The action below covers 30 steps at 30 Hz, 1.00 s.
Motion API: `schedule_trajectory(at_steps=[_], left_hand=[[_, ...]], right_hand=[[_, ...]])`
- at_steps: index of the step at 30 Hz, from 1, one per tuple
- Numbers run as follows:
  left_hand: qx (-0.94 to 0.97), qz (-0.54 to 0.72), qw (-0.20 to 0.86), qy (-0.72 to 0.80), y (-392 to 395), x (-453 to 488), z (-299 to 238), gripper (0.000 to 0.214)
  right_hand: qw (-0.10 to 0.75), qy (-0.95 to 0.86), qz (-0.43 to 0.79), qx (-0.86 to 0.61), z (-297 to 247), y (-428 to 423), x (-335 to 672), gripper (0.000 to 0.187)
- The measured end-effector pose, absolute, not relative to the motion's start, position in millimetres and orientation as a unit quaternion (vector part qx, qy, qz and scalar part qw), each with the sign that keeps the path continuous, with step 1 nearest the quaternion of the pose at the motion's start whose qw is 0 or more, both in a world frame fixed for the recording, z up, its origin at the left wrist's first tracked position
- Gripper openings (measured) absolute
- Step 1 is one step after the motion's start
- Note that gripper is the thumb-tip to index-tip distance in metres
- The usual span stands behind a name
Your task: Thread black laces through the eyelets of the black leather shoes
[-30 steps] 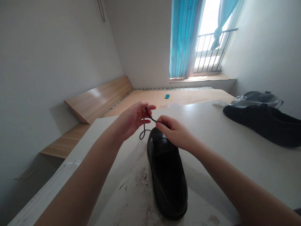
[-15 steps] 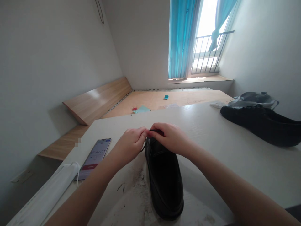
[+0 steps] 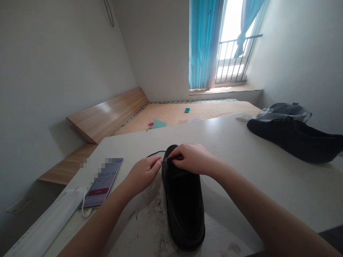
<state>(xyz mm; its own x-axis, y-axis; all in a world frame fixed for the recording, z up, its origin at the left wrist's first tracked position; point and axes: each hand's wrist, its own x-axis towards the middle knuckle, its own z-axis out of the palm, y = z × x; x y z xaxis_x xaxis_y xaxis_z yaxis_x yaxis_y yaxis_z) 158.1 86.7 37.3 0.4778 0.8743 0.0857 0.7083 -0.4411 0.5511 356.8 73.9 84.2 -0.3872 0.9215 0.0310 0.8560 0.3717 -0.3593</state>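
Observation:
A black leather shoe (image 3: 183, 203) lies on the white table (image 3: 241, 171), its toe towards me. My left hand (image 3: 143, 173) is at the shoe's left side near the far end, fingers pinched on the thin black shoelace (image 3: 155, 154). The lace arcs away over the table behind the shoe. My right hand (image 3: 191, 159) rests on top of the shoe's far end, fingers curled and pinching the lace at the eyelets.
A phone (image 3: 103, 182) with a timer screen lies left of the shoe, a white face mask (image 3: 50, 223) beside it. A second black shoe (image 3: 294, 139) and a grey bag (image 3: 285, 110) sit at the table's right. A wooden bed frame (image 3: 187, 112) is beyond.
My left hand dropped from above the shoe down to its left side. The lace, held up before, now lies low by the eyelets. The view shifted, showing the phone and mask.

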Motion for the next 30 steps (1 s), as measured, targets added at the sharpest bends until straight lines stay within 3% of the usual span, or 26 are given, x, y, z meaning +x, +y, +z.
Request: schedule_trajectory(at_steps=[6,18,24,30], left_hand=[[0.848,0.185,0.233,0.439,88.3,157.2,32.6,0.033],[0.881,0.169,0.111,0.428,78.3,164.7,26.7,0.024],[0.876,0.161,0.073,0.449,77.0,165.2,28.6,0.018],[0.860,0.076,0.006,0.505,82.0,159.1,35.9,0.020]], right_hand=[[0.103,-0.833,0.113,-0.533,82.0,74.2,352.9,0.029],[0.127,-0.838,0.076,-0.526,78.1,75.4,343.6,0.018],[0.177,-0.815,0.115,-0.539,71.4,76.6,342.9,0.012],[0.284,-0.781,0.199,-0.519,73.0,81.0,352.5,0.007]])
